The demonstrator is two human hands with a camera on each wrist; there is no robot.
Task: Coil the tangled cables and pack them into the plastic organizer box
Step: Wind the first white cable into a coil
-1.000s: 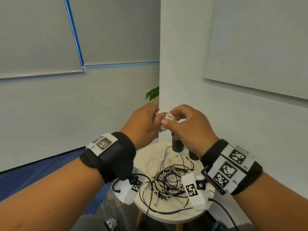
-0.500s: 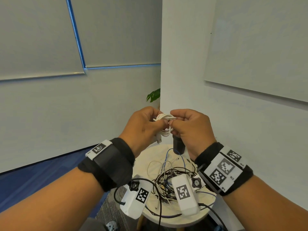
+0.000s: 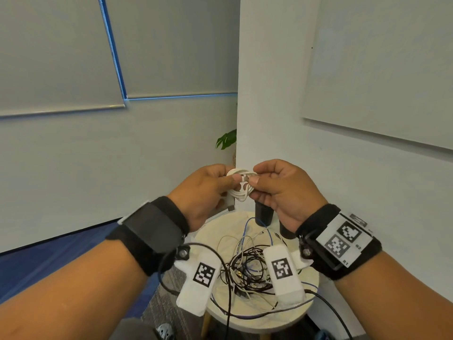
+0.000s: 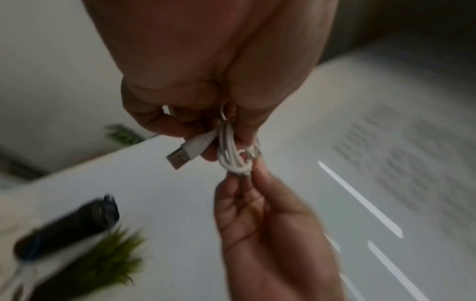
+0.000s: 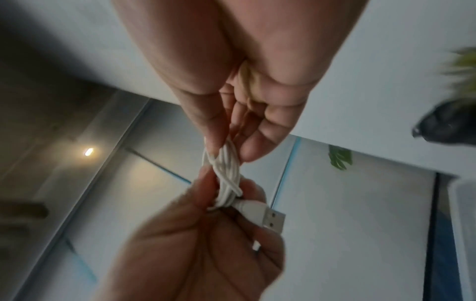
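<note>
both hands point(image 3: 245, 190) raised, fingertips pinched together

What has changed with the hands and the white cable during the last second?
Both hands, left hand and right hand, kept pinching the white cable coil and turned it slightly, so its loops show more. The tangled cables on the round table stayed as before.

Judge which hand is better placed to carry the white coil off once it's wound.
Left, probably. The left hand grips the white coil with the USB plug beside its fingers; the right hand only pinches the coil's edge with its fingertips.
</note>
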